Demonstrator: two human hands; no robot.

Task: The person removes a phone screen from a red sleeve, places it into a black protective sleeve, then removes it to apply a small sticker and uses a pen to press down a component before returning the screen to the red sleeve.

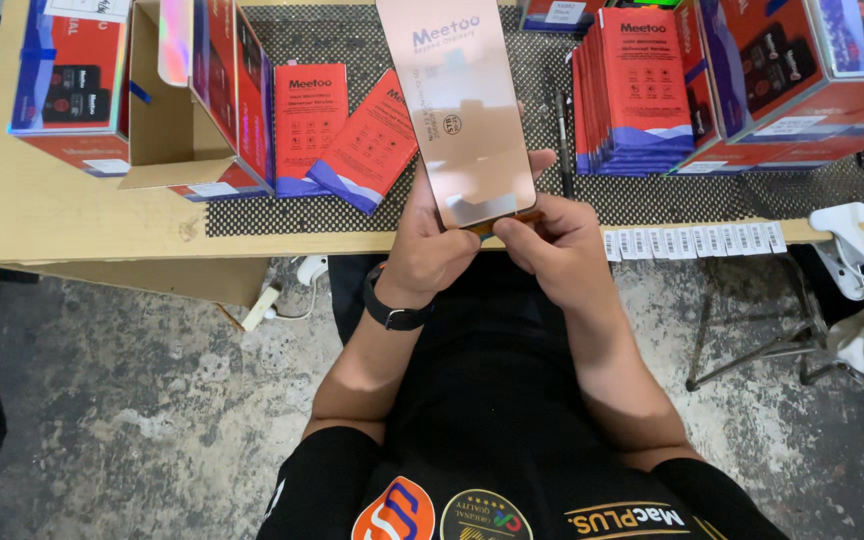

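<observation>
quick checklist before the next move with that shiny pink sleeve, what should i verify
1. Left hand grips the pink sleeve at its lower end: ok.
2. Right hand pinches the sleeve's bottom edge: ok.
3. Sleeve held above the table, clear of the flat red packs: ok.
4. Something orange shows under the bottom edge; what it is: cannot tell.
5. Label strip lies within reach at the table edge: ok.
6. Stack of red packs stands upright: ok.
</observation>
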